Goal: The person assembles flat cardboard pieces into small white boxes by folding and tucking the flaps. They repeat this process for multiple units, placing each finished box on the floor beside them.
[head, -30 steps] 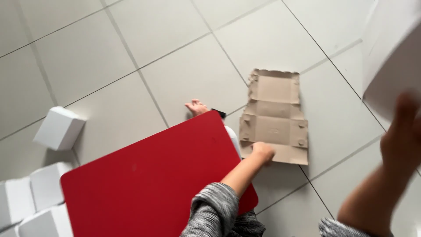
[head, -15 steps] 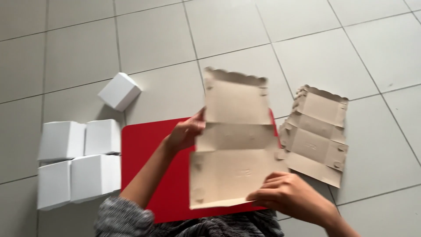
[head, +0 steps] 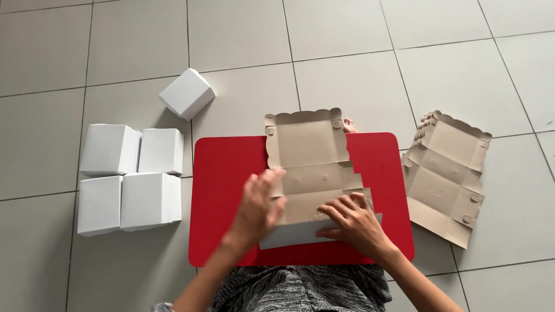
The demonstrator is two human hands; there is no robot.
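Press the cardboard sheet (head: 309, 167) flat on the red board (head: 225, 173), left hand (head: 260, 202) spread at nine o'clock, right hand (head: 350, 219) flat at five, creasing squarely.

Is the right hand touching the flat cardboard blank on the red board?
Touching: the head view shows the right hand pressed flat on the cardboard blank.
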